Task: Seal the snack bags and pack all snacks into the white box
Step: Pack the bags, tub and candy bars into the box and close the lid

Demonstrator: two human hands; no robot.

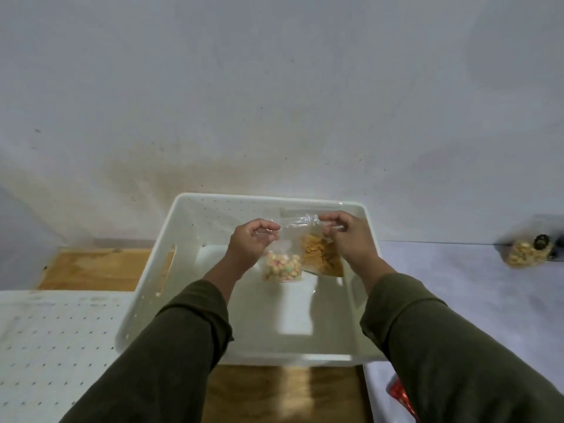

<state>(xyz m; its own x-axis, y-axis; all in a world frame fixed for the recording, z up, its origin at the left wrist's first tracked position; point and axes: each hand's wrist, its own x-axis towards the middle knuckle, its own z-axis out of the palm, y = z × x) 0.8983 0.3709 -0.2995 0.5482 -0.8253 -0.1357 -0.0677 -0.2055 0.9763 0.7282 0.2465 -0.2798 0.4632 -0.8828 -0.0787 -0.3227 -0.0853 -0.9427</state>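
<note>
**Two bags over the box, at least one more to go**

Left hand (250, 242) pinches the top of a small clear zip bag of pale mixed snacks (282, 267); right hand (345, 236) pinches a clear bag of orange-brown crisps (322, 257). Both hang over the white perforated plastic box (189, 227), not dropped in yet. Another clear snack bag (525, 254) sits well off to the right on the table. Can't tell if the seals are shut. No readable labels anywhere.

From my remote station I log two arms entering from the bottom edge. Both wear long dark olive-green sleeves (171, 355) of soft knit fabric, creased along the forearms and bunched at plain cuffs. The left hand (250, 242) and right hand (351, 236) are bare, ungloved.
</note>
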